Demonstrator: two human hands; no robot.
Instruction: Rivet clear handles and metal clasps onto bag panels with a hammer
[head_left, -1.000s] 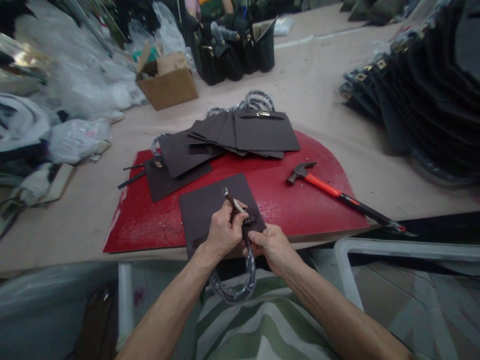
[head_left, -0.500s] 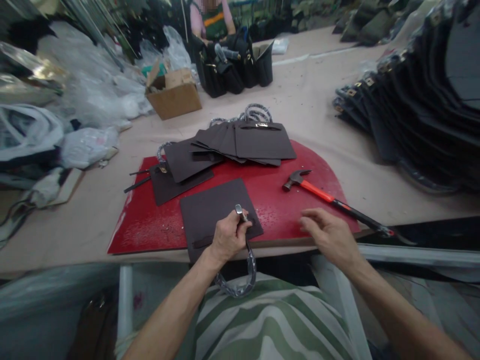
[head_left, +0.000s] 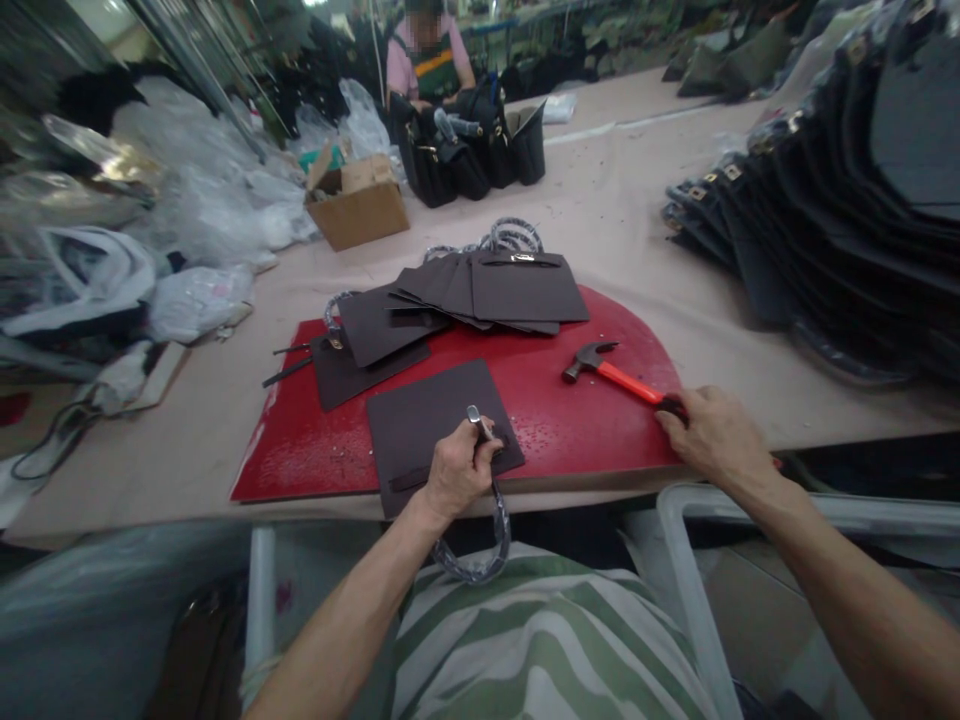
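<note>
1. Broadly, I judge the work partly through: a fanned stack of dark panels (head_left: 491, 288) with handles already fitted lies at the far side of the red mat (head_left: 585, 430), while a much larger heap of dark pieces (head_left: 840, 210) waits on the counter (head_left: 637, 220) to my right.
2. Nearest me on the mat lies the one dark panel (head_left: 424, 415) I am busy with, flat, its near edge hanging just over the counter's edge.
3. It looks like a stiff, matte brown rectangle with a short strap tab near its lower edge; I see no hardware set into it yet, so I reckon the striking is not yet done.
4. A wrapped handle (head_left: 480, 545) loops down from that panel toward my lap, glossy under its plastic film.
5. At my right, the hammer (head_left: 607, 370) rests on the mat, steel head pointing away, orange shaft toward me.
6. My right hand (head_left: 716, 435) is on its black grip, fingers curled closed about it; the hammer is not lifted.
7. My left hand (head_left: 457, 470) is closed around a small metal-tipped punch (head_left: 480, 425), held upright on the panel.
</note>
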